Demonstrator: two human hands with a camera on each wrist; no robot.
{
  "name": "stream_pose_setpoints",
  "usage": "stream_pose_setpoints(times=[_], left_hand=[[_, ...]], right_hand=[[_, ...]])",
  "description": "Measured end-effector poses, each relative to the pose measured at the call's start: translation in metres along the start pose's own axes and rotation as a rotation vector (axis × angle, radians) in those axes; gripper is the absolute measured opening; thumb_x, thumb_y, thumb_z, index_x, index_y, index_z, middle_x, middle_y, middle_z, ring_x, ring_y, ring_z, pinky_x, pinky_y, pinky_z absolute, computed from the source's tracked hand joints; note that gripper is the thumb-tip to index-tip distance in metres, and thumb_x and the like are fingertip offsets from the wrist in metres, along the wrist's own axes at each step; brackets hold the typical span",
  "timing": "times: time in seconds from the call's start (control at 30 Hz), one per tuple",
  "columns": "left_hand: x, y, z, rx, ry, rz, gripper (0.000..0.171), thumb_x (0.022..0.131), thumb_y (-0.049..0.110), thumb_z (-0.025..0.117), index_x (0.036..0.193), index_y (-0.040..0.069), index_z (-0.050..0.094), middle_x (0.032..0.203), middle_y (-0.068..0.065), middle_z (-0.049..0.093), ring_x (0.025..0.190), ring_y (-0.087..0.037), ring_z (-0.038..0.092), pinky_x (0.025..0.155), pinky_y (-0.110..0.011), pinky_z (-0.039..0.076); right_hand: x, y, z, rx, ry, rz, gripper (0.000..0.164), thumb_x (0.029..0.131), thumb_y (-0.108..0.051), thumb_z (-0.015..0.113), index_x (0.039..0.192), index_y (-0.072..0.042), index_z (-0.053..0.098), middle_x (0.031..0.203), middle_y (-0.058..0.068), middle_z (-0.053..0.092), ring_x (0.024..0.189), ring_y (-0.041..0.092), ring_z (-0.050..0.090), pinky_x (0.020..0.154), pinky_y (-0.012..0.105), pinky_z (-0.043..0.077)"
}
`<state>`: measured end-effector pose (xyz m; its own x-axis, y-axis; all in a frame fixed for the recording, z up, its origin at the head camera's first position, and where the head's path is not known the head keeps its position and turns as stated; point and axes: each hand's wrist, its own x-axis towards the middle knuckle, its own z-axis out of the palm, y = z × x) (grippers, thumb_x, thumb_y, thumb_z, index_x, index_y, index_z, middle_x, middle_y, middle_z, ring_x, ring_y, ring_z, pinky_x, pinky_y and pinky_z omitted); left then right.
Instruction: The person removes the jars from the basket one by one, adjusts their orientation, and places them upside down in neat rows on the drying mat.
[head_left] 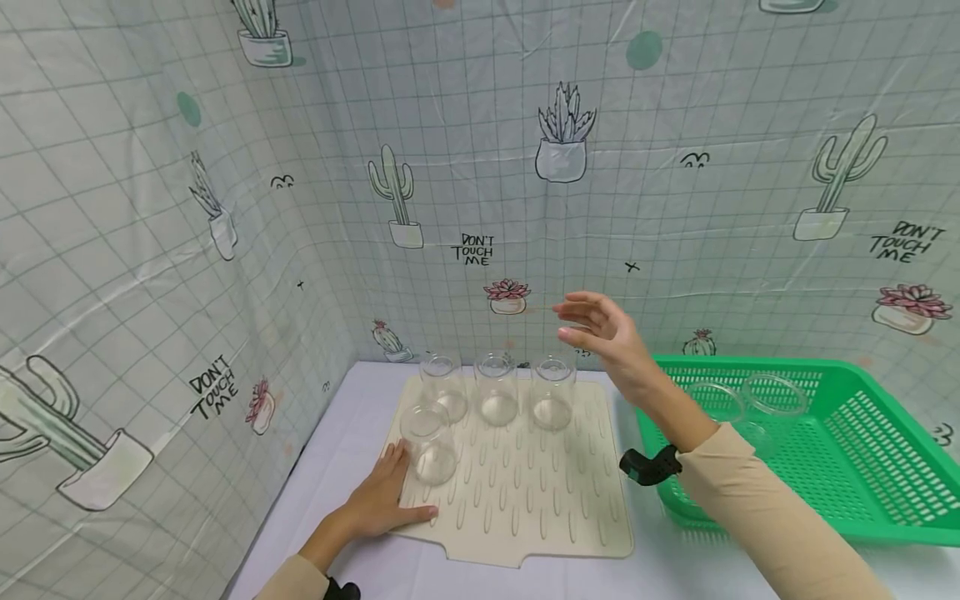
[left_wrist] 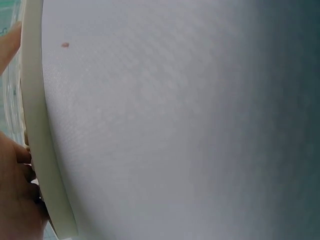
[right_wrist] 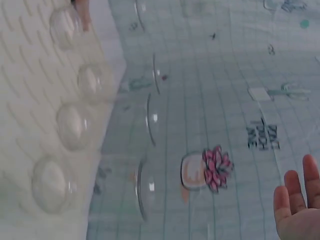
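My left hand [head_left: 381, 497] rests on the left edge of a cream ridged drying mat [head_left: 540, 492], with its thumb spread out over the surface. Just beyond its fingers a clear glass [head_left: 433, 450] stands upright at the mat's left side. Along the back edge three more glasses stand in a row: left [head_left: 444, 390], middle [head_left: 497, 392] and right [head_left: 552, 396]. Above and to the right of that row, my right hand [head_left: 606, 337] is raised in the air, fingers loosely bent and holding nothing. The right wrist view shows its fingers [right_wrist: 295, 197] apart from the glasses.
At the right sits a green plastic basket [head_left: 855, 450] with two clear glasses, one [head_left: 716, 402] partly behind my right forearm and another [head_left: 776, 396] beside it. A white cloth [head_left: 300, 508] covers the table. Cactus-printed sheeting [head_left: 480, 167] hangs behind and at left.
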<state>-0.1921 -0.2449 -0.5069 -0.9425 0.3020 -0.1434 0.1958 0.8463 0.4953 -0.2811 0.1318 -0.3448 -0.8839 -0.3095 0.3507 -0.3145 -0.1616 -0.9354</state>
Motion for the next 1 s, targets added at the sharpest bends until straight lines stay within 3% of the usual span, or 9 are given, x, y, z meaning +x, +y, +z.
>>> stream_pose_setpoints(times=[0.23,0.5,0.8,1.0], left_hand=[[0.000,-0.002,0.002,0.004,0.000,0.000,0.117,0.083,0.064,0.069,0.154,-0.012,0.015,0.162,-0.026,0.009,0.150,-0.041,0.003,0.120,-0.054,0.011],[0.000,-0.001,0.001,0.008,-0.007,-0.001,0.116,0.083,0.064,0.069,0.154,-0.012,0.015,0.163,-0.026,0.008,0.150,-0.040,0.002,0.120,-0.052,0.009],[0.000,-0.003,0.002,0.007,-0.007,0.001,0.117,0.084,0.065,0.068,0.154,-0.011,0.013,0.163,-0.025,0.008,0.150,-0.040,0.001,0.120,-0.052,0.009],[0.000,-0.002,0.001,0.015,-0.009,-0.003,0.117,0.084,0.065,0.067,0.154,-0.011,0.013,0.163,-0.025,0.007,0.150,-0.040,0.001,0.120,-0.053,0.010]], right_hand=[[-0.013,-0.007,-0.042,-0.053,0.033,-0.046,0.047,0.096,-0.001,0.063,0.140,-0.009,0.047,0.135,0.011,0.054,0.129,0.030,0.045,0.099,0.025,0.046],[-0.031,-0.013,-0.089,0.013,0.071,-0.095,0.045,0.097,0.008,0.057,0.138,-0.005,0.048,0.129,0.007,0.059,0.121,0.016,0.053,0.096,0.022,0.048],[-0.052,-0.012,-0.142,-0.016,0.183,-0.108,0.046,0.095,0.013,0.056,0.136,-0.007,0.050,0.120,0.001,0.067,0.108,0.012,0.061,0.091,0.018,0.048],[-0.066,-0.008,-0.176,0.009,0.261,-0.076,0.050,0.095,0.012,0.057,0.140,-0.008,0.048,0.118,-0.002,0.069,0.109,0.008,0.061,0.094,0.018,0.041]])
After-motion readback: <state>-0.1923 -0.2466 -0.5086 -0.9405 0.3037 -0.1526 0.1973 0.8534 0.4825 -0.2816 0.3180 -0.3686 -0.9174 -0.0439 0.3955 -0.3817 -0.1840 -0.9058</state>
